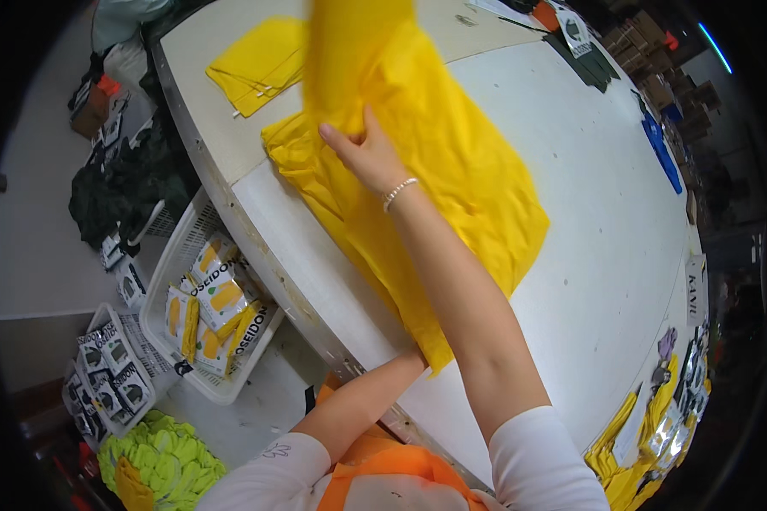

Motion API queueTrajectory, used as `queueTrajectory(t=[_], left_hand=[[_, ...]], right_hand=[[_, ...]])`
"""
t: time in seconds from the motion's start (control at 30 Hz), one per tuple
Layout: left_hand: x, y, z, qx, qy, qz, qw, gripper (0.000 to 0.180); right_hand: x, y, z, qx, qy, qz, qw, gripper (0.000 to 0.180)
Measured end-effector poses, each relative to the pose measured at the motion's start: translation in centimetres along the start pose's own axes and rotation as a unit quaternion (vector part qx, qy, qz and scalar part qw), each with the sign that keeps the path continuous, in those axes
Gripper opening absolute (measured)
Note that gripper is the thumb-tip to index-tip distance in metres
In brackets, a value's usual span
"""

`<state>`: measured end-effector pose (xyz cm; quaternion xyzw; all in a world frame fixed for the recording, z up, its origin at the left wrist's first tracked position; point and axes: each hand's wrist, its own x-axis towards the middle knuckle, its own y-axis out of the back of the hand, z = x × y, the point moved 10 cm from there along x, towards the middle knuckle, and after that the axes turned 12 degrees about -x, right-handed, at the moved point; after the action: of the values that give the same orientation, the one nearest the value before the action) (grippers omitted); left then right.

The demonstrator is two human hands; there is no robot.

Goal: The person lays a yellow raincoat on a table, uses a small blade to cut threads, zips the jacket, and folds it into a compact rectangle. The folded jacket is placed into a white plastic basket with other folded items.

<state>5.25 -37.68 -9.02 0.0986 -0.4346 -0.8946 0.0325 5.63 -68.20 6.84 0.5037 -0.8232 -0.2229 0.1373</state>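
Observation:
A large, soft yellow fabric piece (477, 179), wrinkled and partly folded over, lies on the white table in front of me. Its far part rises toward the top edge and is smeared by motion. My right hand (368, 157), with a beaded bracelet at the wrist, rests on the fabric, thumb and forefinger spread apart; the other fingers are hidden. From the lower left, my left forearm (375, 396) reaches to the near corner of the fabric, which covers the hand and its fingers. Just beyond, to the left, sits a flat folded yellow piece (264, 64).
Left of the metal-edged table (260, 243) stands a white basket (158, 298) of yellow-and-white packets. Nearby are another basket (141, 336) with dark packets, a dark fabric heap (123, 183) and lime-green bundles (166, 456). Yellow items (626, 443) and dark green pieces (579, 61) lie along the right side.

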Motion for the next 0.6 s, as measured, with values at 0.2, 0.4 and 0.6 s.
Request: queueTrajectory(t=[0.2,0.4,0.6], left_hand=[[-1.2,0.2,-3.1,-0.064,0.036,0.007,0.997,0.064],[-1.3,0.7,-2.9,-0.083,0.051,0.021,0.995,0.062],[-3.6,-1.7,-4.1,-0.922,0.291,0.154,0.204,0.06]], right_hand=[[-5.7,9.0,0.6,-0.108,0.149,0.186,0.965,0.027],[-11.8,16.1,19.7,-0.085,-0.151,-0.051,0.984,0.043],[-13.8,18.4,19.5,-0.113,-0.083,0.129,0.982,0.034]])
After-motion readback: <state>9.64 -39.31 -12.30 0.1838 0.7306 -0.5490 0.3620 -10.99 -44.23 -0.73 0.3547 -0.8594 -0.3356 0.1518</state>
